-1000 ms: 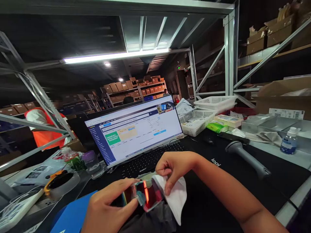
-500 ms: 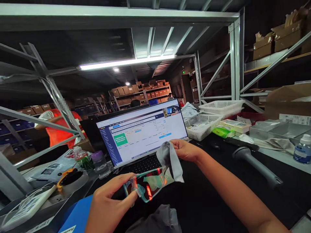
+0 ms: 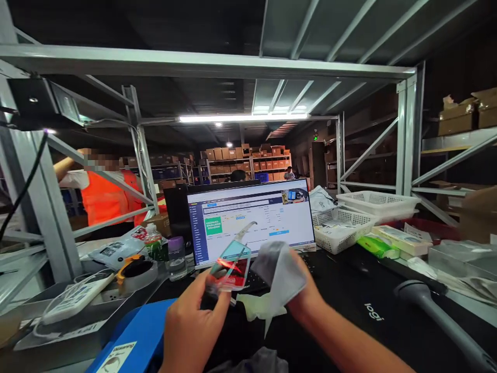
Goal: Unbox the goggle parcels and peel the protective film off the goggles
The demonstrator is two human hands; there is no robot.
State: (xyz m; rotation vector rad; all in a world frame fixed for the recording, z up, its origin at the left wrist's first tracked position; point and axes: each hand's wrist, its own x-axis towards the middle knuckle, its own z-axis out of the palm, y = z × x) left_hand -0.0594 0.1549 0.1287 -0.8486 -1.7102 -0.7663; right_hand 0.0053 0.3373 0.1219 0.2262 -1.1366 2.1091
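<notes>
My left hand (image 3: 194, 324) is closed around a pair of glasses with mirrored red-tinted lenses (image 3: 229, 264), lifted in front of the monitor (image 3: 250, 217). One temple arm sticks up toward the screen. My right hand (image 3: 306, 300) grips a pale cleaning cloth (image 3: 277, 280) just right of the glasses, close to the lenses. I cannot tell whether the cloth touches them. A black desk mat (image 3: 349, 311) lies under both hands, and a keyboard is mostly hidden behind them.
White baskets (image 3: 365, 207) and a green packet (image 3: 375, 247) sit at the right, a grey handheld scanner (image 3: 435, 316) lower right. A blue box (image 3: 132, 336), tape roll (image 3: 135, 269) and small bottle (image 3: 176, 256) are at the left. A person in an orange vest (image 3: 104, 199) stands behind the shelving.
The view tilted up and both hands rose. My left hand lifted the glasses toward the screen; my right hand brought the cloth down beside them.
</notes>
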